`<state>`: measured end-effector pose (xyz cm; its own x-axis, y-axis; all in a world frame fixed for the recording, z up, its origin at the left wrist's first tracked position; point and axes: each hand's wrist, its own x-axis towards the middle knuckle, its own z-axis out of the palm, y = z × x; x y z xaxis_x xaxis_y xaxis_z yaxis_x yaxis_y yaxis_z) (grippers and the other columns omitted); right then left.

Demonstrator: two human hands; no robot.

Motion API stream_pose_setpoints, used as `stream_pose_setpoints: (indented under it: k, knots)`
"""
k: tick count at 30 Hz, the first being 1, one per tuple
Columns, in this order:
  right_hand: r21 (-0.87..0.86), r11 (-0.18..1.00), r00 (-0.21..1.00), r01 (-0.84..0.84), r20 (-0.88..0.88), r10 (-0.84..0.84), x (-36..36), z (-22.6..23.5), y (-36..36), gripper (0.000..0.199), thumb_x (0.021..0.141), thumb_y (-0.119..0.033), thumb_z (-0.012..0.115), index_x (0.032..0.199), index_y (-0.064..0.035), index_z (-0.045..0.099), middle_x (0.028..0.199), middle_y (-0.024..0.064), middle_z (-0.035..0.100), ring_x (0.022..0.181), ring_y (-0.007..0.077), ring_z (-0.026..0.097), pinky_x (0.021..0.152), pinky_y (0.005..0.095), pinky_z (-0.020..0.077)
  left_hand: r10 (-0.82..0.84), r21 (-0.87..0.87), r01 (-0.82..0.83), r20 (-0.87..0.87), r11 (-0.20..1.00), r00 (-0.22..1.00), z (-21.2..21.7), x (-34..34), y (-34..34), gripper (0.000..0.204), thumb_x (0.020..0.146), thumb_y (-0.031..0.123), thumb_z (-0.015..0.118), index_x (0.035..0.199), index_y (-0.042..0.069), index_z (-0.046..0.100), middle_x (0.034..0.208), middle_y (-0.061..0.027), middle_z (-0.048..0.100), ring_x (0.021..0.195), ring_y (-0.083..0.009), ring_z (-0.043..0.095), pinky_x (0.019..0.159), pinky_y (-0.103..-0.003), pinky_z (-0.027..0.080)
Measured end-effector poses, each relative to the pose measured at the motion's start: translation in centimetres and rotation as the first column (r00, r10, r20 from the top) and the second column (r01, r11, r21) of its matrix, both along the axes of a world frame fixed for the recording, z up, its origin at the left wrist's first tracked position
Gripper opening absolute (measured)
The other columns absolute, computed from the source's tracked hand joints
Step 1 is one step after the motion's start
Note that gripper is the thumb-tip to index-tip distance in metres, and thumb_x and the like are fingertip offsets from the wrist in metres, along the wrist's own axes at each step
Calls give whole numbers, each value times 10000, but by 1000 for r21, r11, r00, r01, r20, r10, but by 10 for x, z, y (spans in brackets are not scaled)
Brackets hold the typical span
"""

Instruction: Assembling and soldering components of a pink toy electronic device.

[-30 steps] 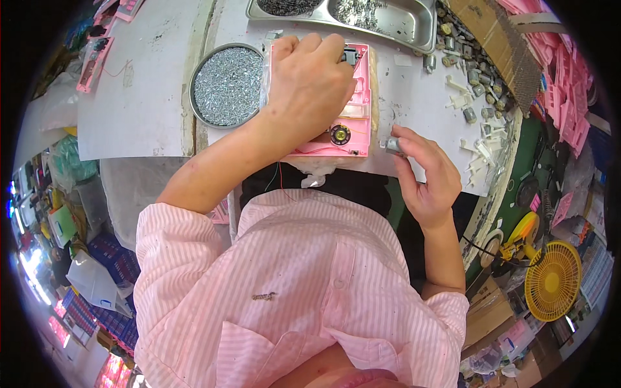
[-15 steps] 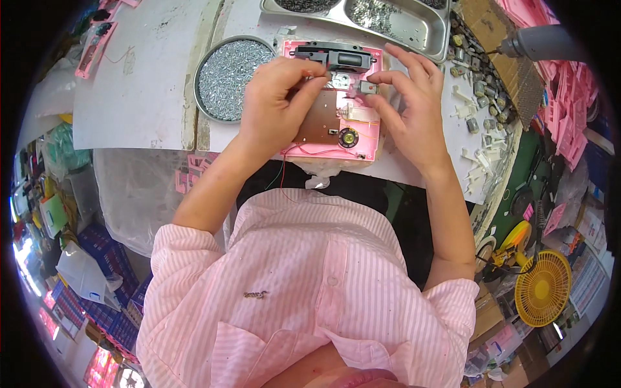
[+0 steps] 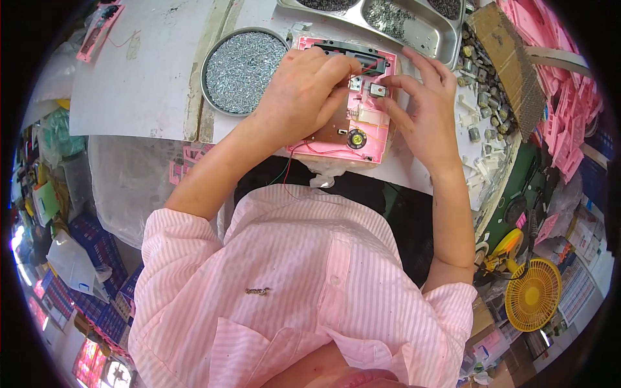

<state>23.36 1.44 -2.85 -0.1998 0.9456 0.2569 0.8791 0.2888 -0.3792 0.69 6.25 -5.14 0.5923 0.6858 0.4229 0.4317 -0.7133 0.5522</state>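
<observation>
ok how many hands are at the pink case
2. The left hand is over the left side of the case; the right hand is at its right edge, holding a small motor. No others show.

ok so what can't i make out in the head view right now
All in the head view:
Left hand: whether its fingertips grip anything is too small to tell.
Brown board: partly hidden by that hand.
Metal tray: far side cut off by the top edge.
Metal pins in the round dish: too small and heaped to count.
</observation>
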Motion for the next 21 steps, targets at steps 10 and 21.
stream_pose_setpoints:
  k: [10,21]
  knots:
    - [224,972,998,65,-10,-64,-35,11,-4,216,729,-217,809,861,-61,739,1346,139,594,1297,431,396,1045,495,376,392,-215,-354,175,910,903,-18,-20,-27,612,845,5,720,1383,15,429,892,-39,676,922,-150,598,837,-349,451]
    - [182,983,922,-15,-378,83,-30,4,7,95,752,-165,815,825,-122,771,1318,71,651,1300,361,428,1083,454,348,215,-607,23,316,794,924,35,7,-31,342,927,-5,608,1268,-32,599,980,-58,651,727,-85,597,657,-233,493]
